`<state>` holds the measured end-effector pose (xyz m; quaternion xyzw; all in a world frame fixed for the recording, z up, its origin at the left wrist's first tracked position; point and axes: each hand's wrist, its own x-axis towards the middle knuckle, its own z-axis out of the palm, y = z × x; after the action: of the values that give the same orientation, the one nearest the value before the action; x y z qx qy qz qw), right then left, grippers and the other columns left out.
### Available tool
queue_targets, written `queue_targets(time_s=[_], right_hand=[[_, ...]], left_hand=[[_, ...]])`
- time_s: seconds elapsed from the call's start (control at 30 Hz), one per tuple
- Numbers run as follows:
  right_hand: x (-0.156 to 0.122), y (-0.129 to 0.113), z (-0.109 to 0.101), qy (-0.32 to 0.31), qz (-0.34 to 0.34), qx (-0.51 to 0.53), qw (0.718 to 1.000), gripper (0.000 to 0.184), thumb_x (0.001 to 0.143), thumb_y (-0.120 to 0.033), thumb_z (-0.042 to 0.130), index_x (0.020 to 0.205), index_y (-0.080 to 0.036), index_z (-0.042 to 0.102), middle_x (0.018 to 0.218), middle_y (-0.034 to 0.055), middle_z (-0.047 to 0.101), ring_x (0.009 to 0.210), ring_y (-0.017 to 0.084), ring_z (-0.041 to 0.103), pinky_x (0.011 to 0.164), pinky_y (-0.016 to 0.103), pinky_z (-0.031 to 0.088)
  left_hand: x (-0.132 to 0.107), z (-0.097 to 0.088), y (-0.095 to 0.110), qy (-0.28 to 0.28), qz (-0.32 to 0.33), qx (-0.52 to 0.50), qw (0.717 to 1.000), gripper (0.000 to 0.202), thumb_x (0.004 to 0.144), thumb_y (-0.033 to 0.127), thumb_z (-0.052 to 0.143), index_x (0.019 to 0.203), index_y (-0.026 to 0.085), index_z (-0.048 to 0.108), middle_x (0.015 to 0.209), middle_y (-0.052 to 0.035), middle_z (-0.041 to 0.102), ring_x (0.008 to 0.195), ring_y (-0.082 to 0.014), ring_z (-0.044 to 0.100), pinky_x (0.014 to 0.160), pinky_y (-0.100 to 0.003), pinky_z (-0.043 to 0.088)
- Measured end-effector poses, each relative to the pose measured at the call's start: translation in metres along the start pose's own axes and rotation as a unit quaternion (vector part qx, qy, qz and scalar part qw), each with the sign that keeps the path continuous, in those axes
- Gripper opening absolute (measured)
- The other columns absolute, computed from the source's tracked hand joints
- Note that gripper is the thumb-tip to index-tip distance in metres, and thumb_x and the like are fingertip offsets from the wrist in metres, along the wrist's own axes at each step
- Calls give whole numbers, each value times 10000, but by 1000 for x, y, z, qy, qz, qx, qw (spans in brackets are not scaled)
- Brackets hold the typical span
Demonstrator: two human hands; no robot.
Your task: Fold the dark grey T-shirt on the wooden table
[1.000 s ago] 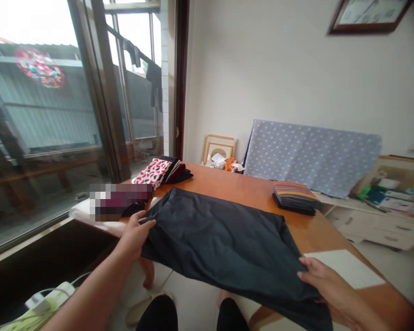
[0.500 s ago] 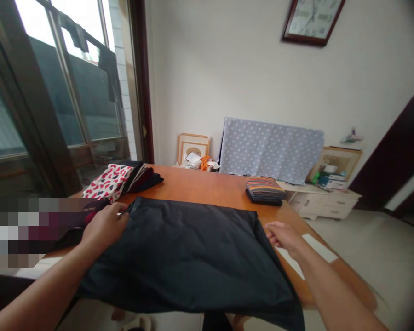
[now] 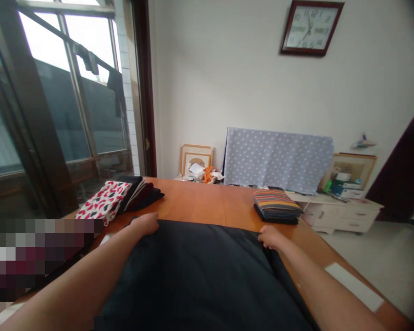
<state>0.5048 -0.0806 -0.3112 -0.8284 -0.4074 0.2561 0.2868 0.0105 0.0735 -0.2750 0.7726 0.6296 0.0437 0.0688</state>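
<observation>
A dark garment (image 3: 200,271) lies spread flat on the orange wooden table (image 3: 207,202) right in front of me. My left hand (image 3: 145,224) grips its far left corner, fingers curled over the edge. At the far right corner my right hand (image 3: 271,238) pinches the cloth the same way. Both forearms reach out over the garment's sides.
A pile of folded clothes topped by a red-and-white print (image 3: 105,202) sits at the table's left. A folded striped stack (image 3: 276,206) sits at the right. White paper (image 3: 353,286) lies near the right edge. A dotted grey board (image 3: 278,158), picture frames and a low cabinet (image 3: 341,216) stand behind.
Both hands have slid from the garment's near side edges up to its far corners. The view has tilted up and closer, so the clock now shows.
</observation>
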Motion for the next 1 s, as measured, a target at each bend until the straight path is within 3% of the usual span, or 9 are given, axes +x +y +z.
queue_targets(time_s=[0.07,0.17,0.27,0.4,0.47,0.6,0.7,0.87,1.0], right_hand=[[8,0,-2,5,-10,-19,1000,87,652,-94,704,657,-154,641,396,16,548,352,131,503,389,207,320],[21,-3,-7,31,-26,-20,999,144,688,-109,671,591,-172,585,446,28,600,395,131,559,423,199,376],[35,-10,-14,73,-39,8,997,27,744,-157,650,735,-179,636,573,30,683,487,133,639,451,182,417],[49,-14,-20,106,-37,66,992,256,816,-206,619,1071,-182,627,728,37,741,561,135,690,477,177,464],[51,-9,-23,121,-30,89,988,309,840,-219,606,1146,-174,592,757,47,746,560,137,692,485,185,483],[47,11,-32,133,-8,102,986,139,870,-265,590,944,-155,631,678,65,716,523,143,670,473,196,485],[41,19,-33,119,16,99,988,170,887,-304,578,831,-153,629,617,70,690,488,137,640,451,195,464],[41,4,-18,87,38,78,992,188,846,-294,623,745,-136,636,549,78,654,401,127,553,388,208,366],[44,-14,-10,86,27,56,994,148,754,-268,726,717,-136,670,498,79,627,464,177,597,427,240,384]], left_hand=[[7,-1,-3,-14,-12,7,1000,320,738,243,621,1029,162,726,1180,-188,716,1095,-374,670,868,-426,528],[17,-3,-6,-9,-33,11,999,278,752,249,594,996,182,711,1162,-167,718,1096,-363,662,852,-419,529],[28,-5,-4,22,-66,6,998,322,830,281,499,1101,207,657,1225,-161,688,1111,-362,652,837,-445,526],[40,0,8,52,-89,-11,995,443,912,388,396,1303,219,519,1307,-173,641,1138,-377,634,842,-495,514],[39,6,12,59,-76,-20,995,532,908,453,417,1385,220,444,1349,-181,615,1168,-385,617,864,-503,504],[27,18,12,73,-17,-6,997,513,905,483,414,1324,207,519,1382,-179,583,1209,-386,583,903,-490,484],[17,27,6,83,1,17,996,529,896,544,403,1267,215,588,1383,-174,577,1236,-408,548,934,-527,464],[7,43,-3,79,-4,2,997,718,878,704,352,1351,216,585,1464,-174,518,1303,-428,490,1018,-588,403],[4,55,-10,83,-1,-6,997,794,882,742,312,1403,196,560,1504,-167,489,1383,-396,426,1113,-552,328]])
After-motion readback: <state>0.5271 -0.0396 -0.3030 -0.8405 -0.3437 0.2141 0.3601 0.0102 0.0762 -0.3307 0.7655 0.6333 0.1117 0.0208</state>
